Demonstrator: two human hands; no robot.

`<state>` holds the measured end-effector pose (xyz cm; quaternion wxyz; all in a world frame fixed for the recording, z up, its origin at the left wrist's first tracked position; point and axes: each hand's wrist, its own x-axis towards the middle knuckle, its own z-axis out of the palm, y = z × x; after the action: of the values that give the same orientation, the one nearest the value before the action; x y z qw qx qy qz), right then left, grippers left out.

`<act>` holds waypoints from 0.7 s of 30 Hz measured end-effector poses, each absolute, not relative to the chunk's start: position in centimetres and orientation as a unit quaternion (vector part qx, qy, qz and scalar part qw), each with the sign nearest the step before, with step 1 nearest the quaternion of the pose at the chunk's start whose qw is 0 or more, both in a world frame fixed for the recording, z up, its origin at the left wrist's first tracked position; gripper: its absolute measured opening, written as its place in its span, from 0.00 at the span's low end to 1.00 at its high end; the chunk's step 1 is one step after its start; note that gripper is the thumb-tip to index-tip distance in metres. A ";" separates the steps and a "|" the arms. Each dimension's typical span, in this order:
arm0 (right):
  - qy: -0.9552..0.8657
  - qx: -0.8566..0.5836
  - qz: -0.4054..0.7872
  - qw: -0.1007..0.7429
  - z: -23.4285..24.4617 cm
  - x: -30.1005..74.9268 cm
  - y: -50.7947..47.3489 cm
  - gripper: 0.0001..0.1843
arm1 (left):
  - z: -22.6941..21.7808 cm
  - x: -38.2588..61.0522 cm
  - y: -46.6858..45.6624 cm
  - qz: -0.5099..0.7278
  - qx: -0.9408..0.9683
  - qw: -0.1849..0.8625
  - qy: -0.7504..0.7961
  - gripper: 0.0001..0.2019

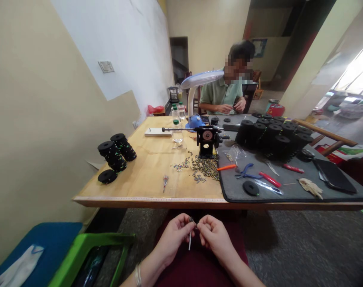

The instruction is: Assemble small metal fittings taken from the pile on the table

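At the lower left, a blue padded seat [46, 243] carries a white cloth glove [18, 267], beside a bright green plastic crate [91, 239]. Below the near edge of the table, the left hand [171, 235], with a silver bangle [138, 275] at its wrist, and the right hand [214, 237] meet over a maroon lap. Their fingertips are drawn narrow, both pinching a small dark item with a thin white stem [190, 239]. The stem's long axis runs nearly upright, pointing down from the fingertips; neither hand is clearly nearer, and the item's exact shape is too small to tell.

On the pale wooden table [145, 175], black ribbed spools [117, 151] stand near the left edge. Small dark beads [204, 169] lie scattered near the front edge, behind them a black hand-crank winder [207, 139]. On the grey mat [289, 193] at the right are blue-handled pliers [245, 171]. A seated co-worker [221, 95] works beyond the far edge.
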<state>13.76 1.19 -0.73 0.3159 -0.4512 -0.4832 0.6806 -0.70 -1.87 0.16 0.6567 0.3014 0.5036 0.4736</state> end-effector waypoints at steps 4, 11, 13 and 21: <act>-0.483 -0.457 0.682 0.304 -0.6 13.8 1.0 0.21 | 0.4 -0.6 -1.9 0.480 0.294 0.653 0.506 0.15; -0.466 -0.455 0.692 0.311 0.4 14.0 1.1 0.23 | 0.8 -0.4 -2.1 0.462 0.302 0.659 0.512 0.15; -0.466 -0.451 0.694 0.313 0.4 13.9 1.1 0.22 | 0.8 -0.4 -2.1 0.455 0.315 0.657 0.512 0.15; -0.482 -0.427 0.720 0.257 0.6 13.8 1.0 0.17 | 1.0 -0.5 -2.2 0.455 0.365 0.641 0.499 0.15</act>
<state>13.75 0.95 0.60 0.2571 -0.4274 -0.4819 0.7204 -0.50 -2.18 0.97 0.6410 0.3649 0.4986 0.4553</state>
